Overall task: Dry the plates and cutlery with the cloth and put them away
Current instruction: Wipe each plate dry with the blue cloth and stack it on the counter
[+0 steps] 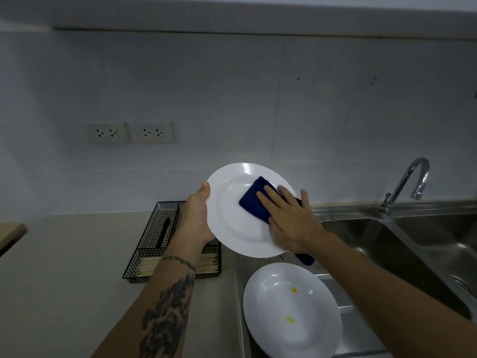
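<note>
My left hand (197, 215) grips the left rim of a white plate (232, 223), held tilted above the counter's edge. My right hand (289, 218) presses a folded dark blue cloth (254, 200) flat against the plate's face, fingers straight. A corner of the cloth hangs below the plate's lower right rim. A second white plate (291, 311) with two yellow spots lies on the steel drainboard below. A black wire cutlery basket (154, 244) on the counter holds several wooden chopsticks (149, 266) and a dark utensil.
A steel sink (387, 244) with a chrome tap (410, 182) lies to the right. The grey counter (64, 280) stretches left, with a wooden board edge (10, 233) at the far left. Two wall sockets (131, 132) sit on the tiled wall.
</note>
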`<state>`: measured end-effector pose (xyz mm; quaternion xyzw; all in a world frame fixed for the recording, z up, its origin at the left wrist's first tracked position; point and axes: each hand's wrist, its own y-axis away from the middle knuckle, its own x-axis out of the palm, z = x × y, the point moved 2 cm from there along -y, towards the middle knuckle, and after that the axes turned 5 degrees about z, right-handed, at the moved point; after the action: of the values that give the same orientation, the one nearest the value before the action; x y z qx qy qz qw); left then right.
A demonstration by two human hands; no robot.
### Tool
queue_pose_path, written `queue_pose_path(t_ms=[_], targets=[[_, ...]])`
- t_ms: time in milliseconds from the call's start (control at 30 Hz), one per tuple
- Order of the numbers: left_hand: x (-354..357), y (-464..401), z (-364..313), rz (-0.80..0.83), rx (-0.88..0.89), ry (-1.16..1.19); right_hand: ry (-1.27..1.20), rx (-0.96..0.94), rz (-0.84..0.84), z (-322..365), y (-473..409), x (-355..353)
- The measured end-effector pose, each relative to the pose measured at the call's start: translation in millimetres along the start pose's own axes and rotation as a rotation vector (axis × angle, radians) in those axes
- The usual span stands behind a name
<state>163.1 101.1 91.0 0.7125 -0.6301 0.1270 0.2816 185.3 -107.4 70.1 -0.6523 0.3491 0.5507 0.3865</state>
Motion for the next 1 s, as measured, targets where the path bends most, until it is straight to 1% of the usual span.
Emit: queue_pose_path(t_ms=[67,167,267,333,367,433,467,533,600,700,767,833,900,1000], targets=[[6,-1,0,0.009,0.008,-0.036,-0.025,0.039,-0.018,5,-8,0],[15,1,-5,0.025,0.006,-0.082,-0.079,0.048,-0.036,10,-15,-3],[16,1,-4,0.025,0.064,-0.162,-0.089,-0.061,-0.073,23,-16,-5],[15,0,-2,0.047,0.152,-0.235,-0.031,-0.138,-0.127,31,-19,-8],[14,0,-2,0.051,0.200,-0.272,0.019,-0.129,-0.158,31,-22,-12],[13,3,-4,0.021,0.294,-0.351,0.080,-0.017,-0.199,23,-31,-24],[12,4,-5,0.004,0.335,-0.389,0.065,0.060,-0.204,17,-34,-31],[7,9,-5,-0.004,0.411,-0.449,-0.028,0.198,-0.222,6,-37,-40],[3,12,-5,0.001,0.460,-0.513,-0.143,0.255,-0.266,3,-34,-45],[-3,9,-10,0.069,0.424,-0.633,-0.245,0.216,-0.303,1,-26,-47],[-5,4,-15,0.133,0.367,-0.739,-0.235,0.165,-0.311,-1,-24,-49],[-6,2,-19,0.162,0.338,-0.819,-0.234,0.132,-0.306,-2,-22,-54],[-3,1,-18,0.159,0.355,-0.829,-0.246,0.119,-0.311,0,-20,-58],[2,0,-15,0.118,0.446,-0.813,-0.222,0.131,-0.359,3,-14,-57]])
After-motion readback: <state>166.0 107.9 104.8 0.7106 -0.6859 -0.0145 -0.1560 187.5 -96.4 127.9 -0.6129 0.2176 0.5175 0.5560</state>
